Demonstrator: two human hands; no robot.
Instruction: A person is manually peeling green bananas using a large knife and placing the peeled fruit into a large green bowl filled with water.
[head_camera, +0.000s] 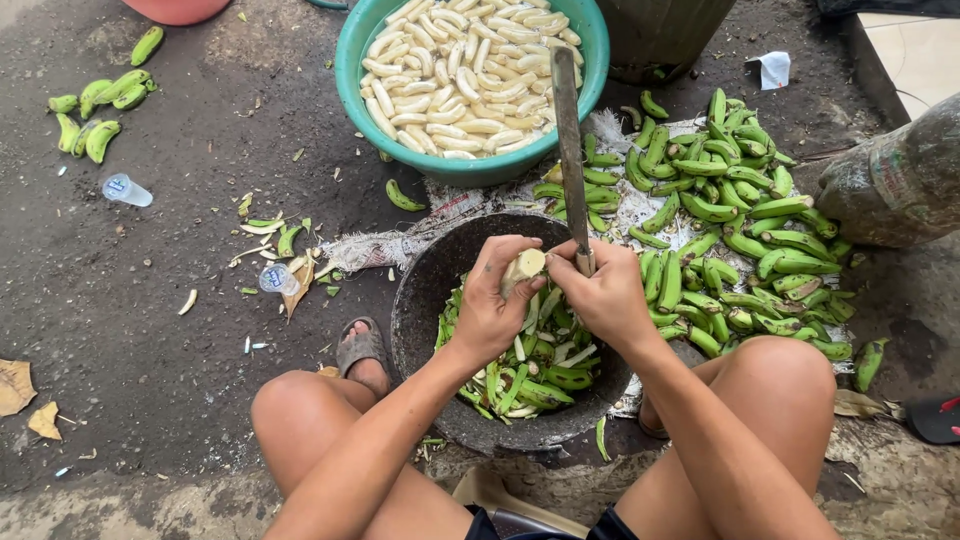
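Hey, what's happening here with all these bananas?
A seated person is peeling green bananas. The left hand holds a partly peeled banana over a dark bowl full of green peels, while the right hand grips a long knife. Peeled bananas fill a teal basin; unpeeled ones lie piled at the right.

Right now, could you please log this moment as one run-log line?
left hand: holds peeled banana | right hand: grips long knife | below: dark bowl of green peels | ahead: teal basin, peeled bananas
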